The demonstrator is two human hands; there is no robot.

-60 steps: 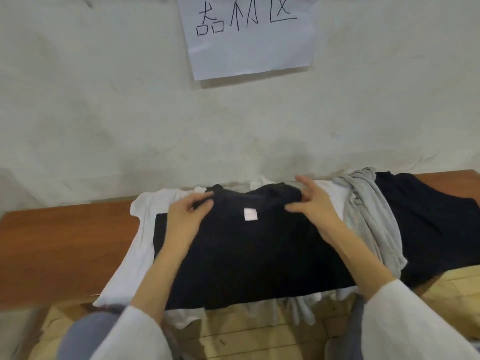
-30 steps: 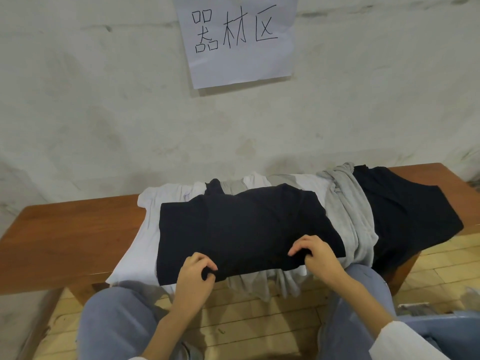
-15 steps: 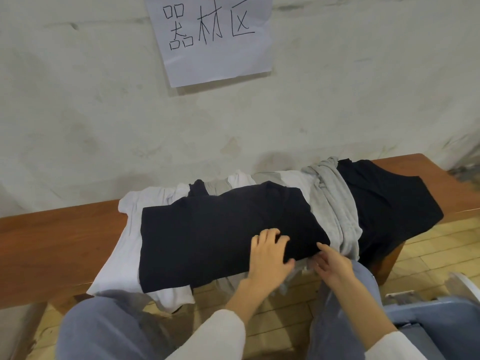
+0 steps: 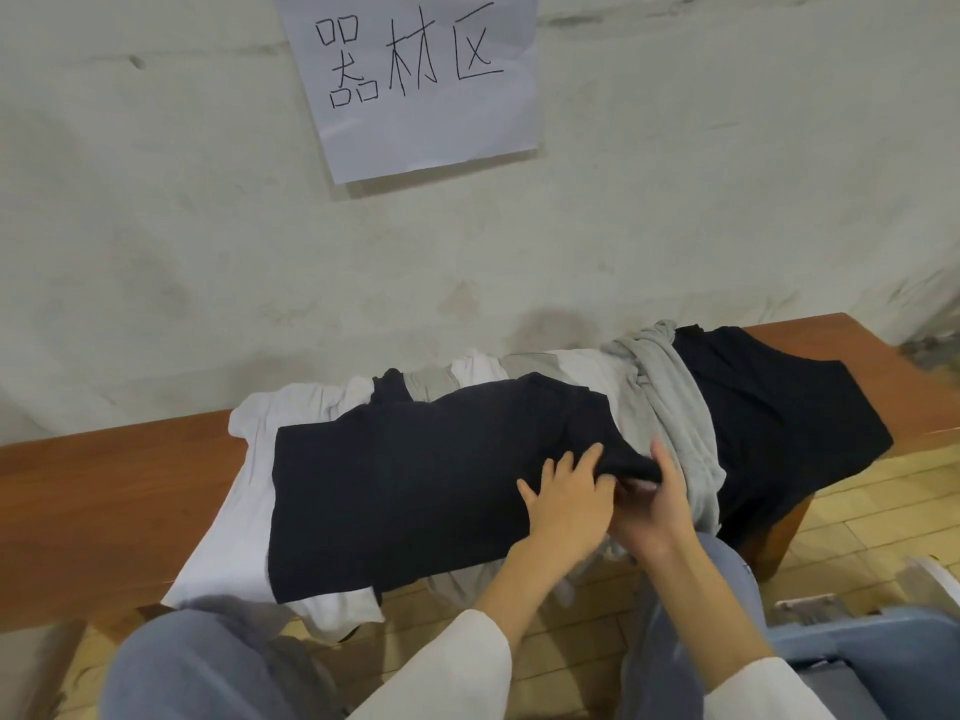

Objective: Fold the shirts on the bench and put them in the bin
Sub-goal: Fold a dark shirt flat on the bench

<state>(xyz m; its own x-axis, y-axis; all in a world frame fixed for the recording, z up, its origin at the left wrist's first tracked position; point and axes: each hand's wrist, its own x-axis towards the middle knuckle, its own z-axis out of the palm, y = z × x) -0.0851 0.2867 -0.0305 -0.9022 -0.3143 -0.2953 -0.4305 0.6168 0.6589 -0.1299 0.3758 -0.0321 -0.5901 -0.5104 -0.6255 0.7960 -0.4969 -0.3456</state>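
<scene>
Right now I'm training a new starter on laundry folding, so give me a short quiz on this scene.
1. True or false: the left hand lies flat on the black shirt.
2. Which hand grips that shirt's right edge? A) the left hand B) the right hand C) neither
3. Fill in: the shirts lie on a wooden ____.

Key: 1 true; 2 B; 3 bench.

Wall (image 4: 156, 226): rough, off-white, stained plaster.
Sign (image 4: 426, 80): white paper sheet, handwritten characters, stuck on wall.
Floor (image 4: 857, 511): pale wooden blocks.
</scene>
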